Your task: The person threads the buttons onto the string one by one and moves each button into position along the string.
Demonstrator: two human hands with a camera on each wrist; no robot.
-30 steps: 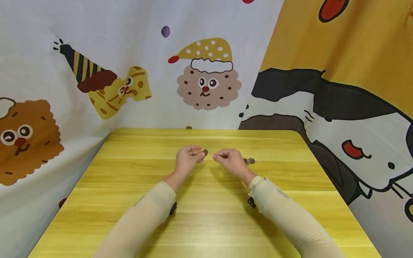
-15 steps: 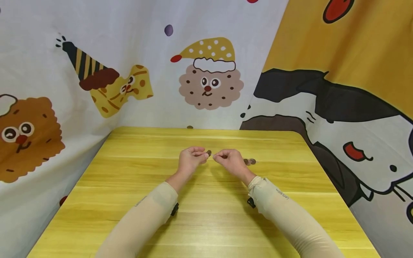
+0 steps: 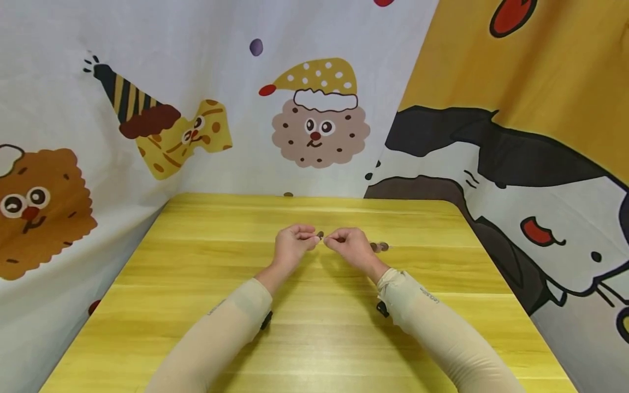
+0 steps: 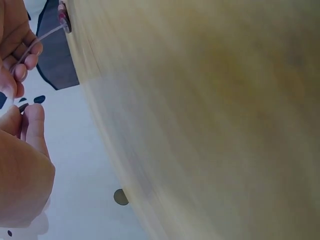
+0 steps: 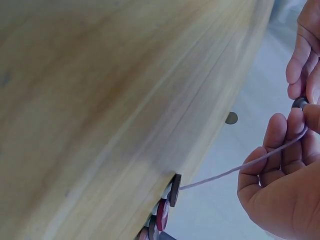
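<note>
With fingertips and thumb, my left hand (image 3: 291, 244) pinches a small dark round bead (image 3: 320, 235) above the table. Close on its right, my right hand (image 3: 350, 243) pinches a thin pale cord (image 5: 225, 173) near its end, so the fingertips hide that end. The bead sits between the two hands in the right wrist view; whether the cord tip is inside it, I cannot tell. From my right hand the cord runs down to a row of flat disc beads (image 5: 162, 215), dark, red and pale, lying on the table. In the head view these beads (image 3: 383, 246) show beside the right wrist.
Both hands are over the far half of a yellow wood-grain table (image 3: 314, 327). Behind its far edge hangs a cloth (image 3: 206, 49) printed with cartoon figures. A black strap piece (image 3: 383, 309) shows under the right sleeve, another (image 3: 266, 320) under the left.
My left hand has moved slightly right with the bead, narrowing the gap to my right hand. The right hand and the beads on the table stay about where they were.
</note>
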